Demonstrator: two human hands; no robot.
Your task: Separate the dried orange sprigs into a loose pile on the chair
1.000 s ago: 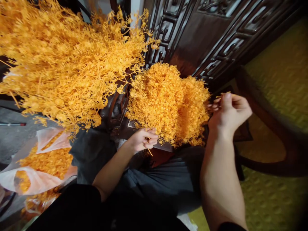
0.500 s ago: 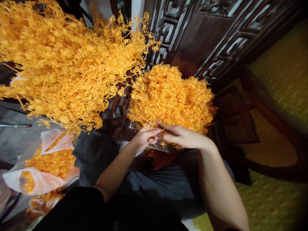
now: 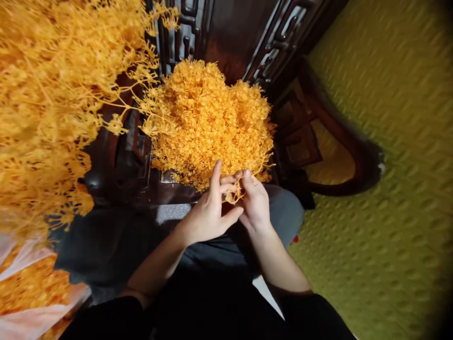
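My left hand [image 3: 208,215] is open, its index finger pointing up and its thumb stretched toward the other hand. Its remaining fingers touch a thin, branching yellow-orange sprig [image 3: 233,192] between the two hands. My right hand [image 3: 257,205] has its fingers curled around that sprig, with thumb and fingertips close together. Just behind both hands rises a dense heap of yellow-orange blossom clusters [image 3: 212,123] on a dark wooden seat [image 3: 141,192]. The fingers partly cover the sprig, so its lower end is hidden.
A large bunch of yellow-orange sprigs [image 3: 53,94] fills the upper left. Below it, a whitish plastic bag [image 3: 38,321] holds loose orange pieces. Carved dark wood [image 3: 230,33] stands behind the heap, a curved wooden armrest [image 3: 339,189] and a textured yellow-green wall [image 3: 371,245] to the right.
The view has swung right, so the heap appears further left. My right hand has turned from reaching over the left to standing beside it; my left fingers have spread from a curled grip.
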